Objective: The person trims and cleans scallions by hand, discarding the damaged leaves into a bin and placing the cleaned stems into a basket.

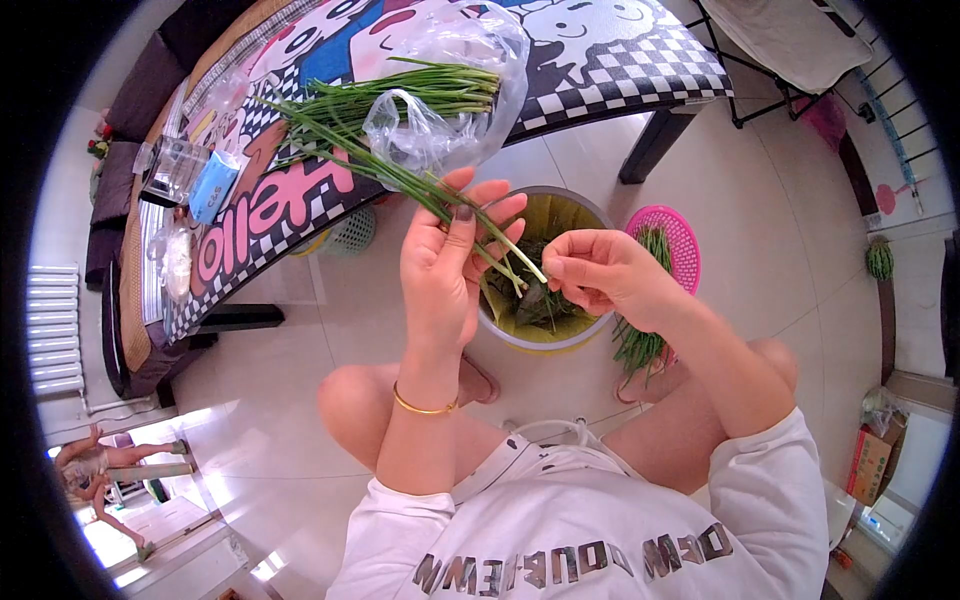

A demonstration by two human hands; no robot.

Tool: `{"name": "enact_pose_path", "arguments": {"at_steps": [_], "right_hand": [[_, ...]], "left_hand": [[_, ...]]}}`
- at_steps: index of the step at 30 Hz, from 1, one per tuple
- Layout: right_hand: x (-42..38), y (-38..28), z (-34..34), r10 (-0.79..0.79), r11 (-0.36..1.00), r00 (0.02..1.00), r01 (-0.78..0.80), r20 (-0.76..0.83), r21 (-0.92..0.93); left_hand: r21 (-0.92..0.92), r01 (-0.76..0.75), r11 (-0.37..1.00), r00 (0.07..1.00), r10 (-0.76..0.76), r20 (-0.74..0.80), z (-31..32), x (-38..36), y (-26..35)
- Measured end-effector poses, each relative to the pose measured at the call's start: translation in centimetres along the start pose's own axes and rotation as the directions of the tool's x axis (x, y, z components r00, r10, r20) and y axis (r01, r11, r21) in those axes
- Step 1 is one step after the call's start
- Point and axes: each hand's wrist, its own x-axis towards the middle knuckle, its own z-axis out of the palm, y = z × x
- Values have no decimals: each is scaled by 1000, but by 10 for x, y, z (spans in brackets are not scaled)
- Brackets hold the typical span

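Note:
My left hand is closed around a few long garlic chives, thumb pressed over the stems. Their green tops reach up-left over the table edge, and their pale root ends point down-right. At the tip of one white stem my right hand makes a pinch with thumb and forefinger. Whether it grips the stem or a scrap of its skin is too small to tell. Below both hands stands a bin with a yellowish liner, holding dark green scraps. A large bunch of chives lies in a clear plastic bag on the table.
A pink basket with chives stands on the floor right of the bin. The table has a patterned cover, with a blue packet at its left. A green basket sits under it. Another person is at lower left.

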Motion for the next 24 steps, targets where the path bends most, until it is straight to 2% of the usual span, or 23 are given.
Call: {"name": "enact_pose_path", "arguments": {"at_steps": [1,4,10,13,19,22,24], "right_hand": [[0,0,2,1,999,999,-2,-33,-42],[3,8,-2,-128,932,982,71,-141,-355],[5,12,-4,-426,763,892,262,-154,-591],[3,8,4,-441,762,887,286,-142,-581],[-1,-2,7,-570,591,819,354,-65,-725],[0,2,8,-541,702,832,370,-119,-609],[-1,-3,12,-513,712,850,342,-121,-613]], "left_hand": [[-16,-1,1000,1000,2,6,-1,0,0],[-100,-17,995,1000,16,-17,-2,0,-1],[-179,-24,984,998,14,-57,-4,3,-1],[-177,-23,984,998,12,-61,-1,3,-2],[-153,-44,987,999,40,-26,2,4,-9],[-134,-47,990,998,42,-45,4,4,-10],[-110,-45,993,998,39,-56,7,4,-12]]}}
